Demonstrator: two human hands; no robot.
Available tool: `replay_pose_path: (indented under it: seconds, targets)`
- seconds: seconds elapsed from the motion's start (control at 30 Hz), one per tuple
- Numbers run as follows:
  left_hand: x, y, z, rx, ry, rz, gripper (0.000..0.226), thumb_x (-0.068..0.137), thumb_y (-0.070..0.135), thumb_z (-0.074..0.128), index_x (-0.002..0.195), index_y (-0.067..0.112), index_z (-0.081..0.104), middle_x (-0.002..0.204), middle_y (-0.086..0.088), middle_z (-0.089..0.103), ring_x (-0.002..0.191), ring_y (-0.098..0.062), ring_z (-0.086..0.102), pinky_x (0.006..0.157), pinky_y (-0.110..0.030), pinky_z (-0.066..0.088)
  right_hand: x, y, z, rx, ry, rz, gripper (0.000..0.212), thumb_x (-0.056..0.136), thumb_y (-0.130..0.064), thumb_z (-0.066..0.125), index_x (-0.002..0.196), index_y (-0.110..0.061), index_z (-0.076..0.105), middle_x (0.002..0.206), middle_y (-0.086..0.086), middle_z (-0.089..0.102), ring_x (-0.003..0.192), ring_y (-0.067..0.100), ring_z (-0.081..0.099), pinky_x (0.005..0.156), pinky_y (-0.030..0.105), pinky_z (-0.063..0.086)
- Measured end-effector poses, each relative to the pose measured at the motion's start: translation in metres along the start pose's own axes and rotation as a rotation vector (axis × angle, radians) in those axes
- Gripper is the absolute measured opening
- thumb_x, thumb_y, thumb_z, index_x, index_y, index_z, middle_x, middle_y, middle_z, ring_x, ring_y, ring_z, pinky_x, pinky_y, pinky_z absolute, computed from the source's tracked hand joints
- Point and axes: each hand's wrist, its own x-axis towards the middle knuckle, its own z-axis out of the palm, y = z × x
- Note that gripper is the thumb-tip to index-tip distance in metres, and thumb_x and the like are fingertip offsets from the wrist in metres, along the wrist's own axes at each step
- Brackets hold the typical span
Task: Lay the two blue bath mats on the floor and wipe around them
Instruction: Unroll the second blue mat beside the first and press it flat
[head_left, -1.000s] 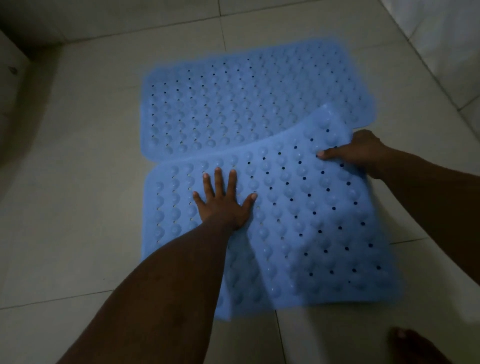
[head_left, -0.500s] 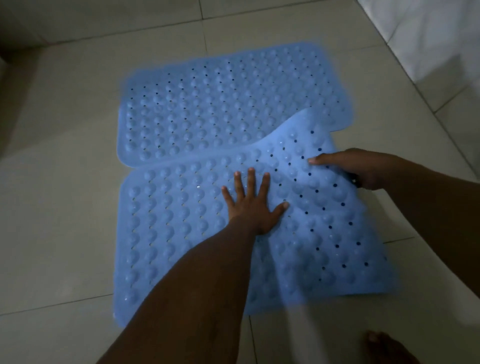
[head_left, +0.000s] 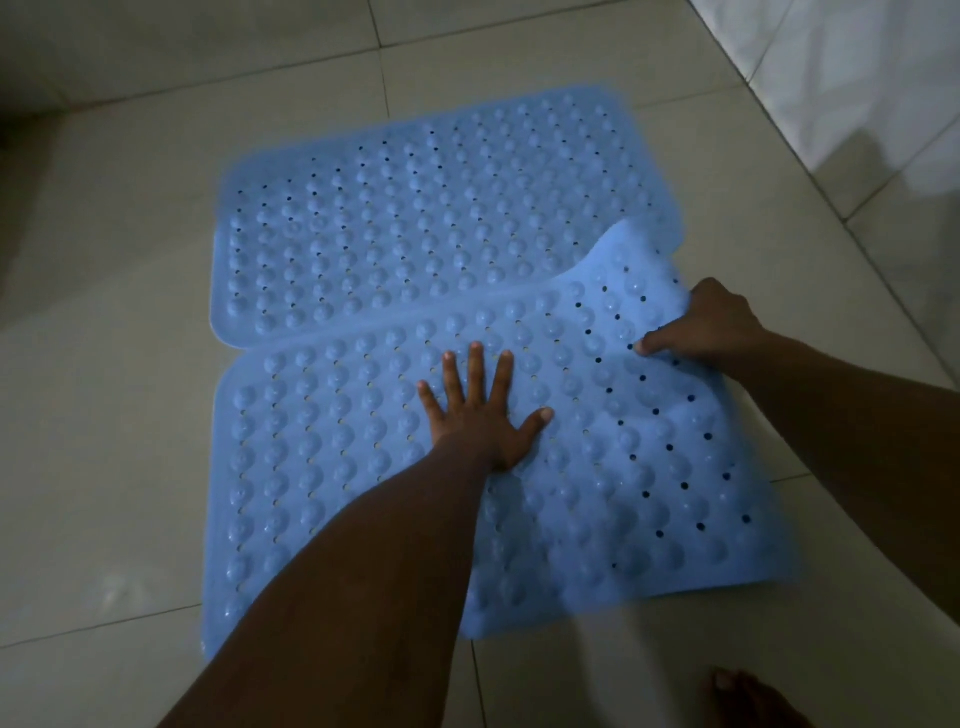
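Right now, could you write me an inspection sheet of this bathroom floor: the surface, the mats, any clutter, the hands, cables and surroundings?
Surface: pale tiled floor, dimly lit, grout lines showing.
Job's things: far blue studded rubber mat lies flat; near blue studded rubber mat lies alongside it, mostly flat, with its far right corner lifted off the floor. No wiping cloth seen.
Clutter: nothing seen.
Hands: left hand presses flat on the near mat, fingers spread; right hand grips that mat's raised right edge.
Cables: nothing seen.
Surroundings: white tiled wall at the upper right; bare foot on the floor at the lower right.
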Motion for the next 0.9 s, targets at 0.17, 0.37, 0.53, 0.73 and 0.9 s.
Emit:
replay_pose_path:
  seconds: [0.17,0.37,0.53,0.73,0.9]
  targets:
    - [0.000,0.001,0.000,0.009,-0.003,-0.010,0.095,0.081,0.092,0.009,0.153,0.041,-0.027,0.158,0.000,-0.043,0.145,-0.034,-0.039,0.115,-0.070,-0.015,-0.004,0.005,-0.020,0.319,-0.219,0.011,0.060,0.066,-0.035,0.093,0.111,-0.010,0.062,0.107,0.006,0.068,0.083,0.023,0.068,0.063,0.034,0.055]
    - [0.000,0.002,0.001,0.017,0.003,-0.018,0.096,0.080,0.092,0.007,0.154,0.040,-0.026,0.159,0.000,-0.042,0.146,-0.034,-0.038,0.115,-0.069,-0.014,-0.005,0.022,-0.036,0.525,-0.463,0.105,0.043,0.087,-0.024,0.073,0.126,-0.007,0.066,0.114,0.017,0.075,0.107,0.038,0.070,0.091,0.049,0.056]
    - [0.000,0.002,0.001,0.028,0.005,-0.019,0.096,0.079,0.092,0.005,0.153,0.040,-0.028,0.158,-0.001,-0.043,0.145,-0.034,-0.039,0.115,-0.070,-0.015,0.018,0.038,-0.039,0.354,-0.054,0.048,0.095,0.056,-0.034,0.097,0.132,-0.002,0.050,0.130,0.016,0.063,0.112,0.037,0.065,0.092,0.051,0.056]
    - [-0.001,0.003,0.003,0.028,0.036,-0.013,0.096,0.081,0.091,0.004,0.154,0.038,-0.028,0.159,-0.002,-0.042,0.146,-0.035,-0.038,0.115,-0.070,-0.013,0.023,0.061,-0.015,-0.166,0.254,0.094,0.095,0.071,-0.036,0.084,0.142,-0.015,0.025,0.139,0.025,0.040,0.130,0.046,0.039,0.102,0.055,0.039]
    - [-0.002,0.004,0.004,0.027,0.054,-0.013,0.095,0.082,0.090,0.004,0.154,0.037,-0.027,0.160,-0.003,-0.040,0.146,-0.035,-0.037,0.116,-0.070,-0.012,0.015,0.058,0.023,-0.335,0.113,-0.018,0.084,0.082,-0.059,0.066,0.150,-0.024,0.031,0.157,0.016,0.023,0.145,0.040,0.021,0.113,0.059,0.029]
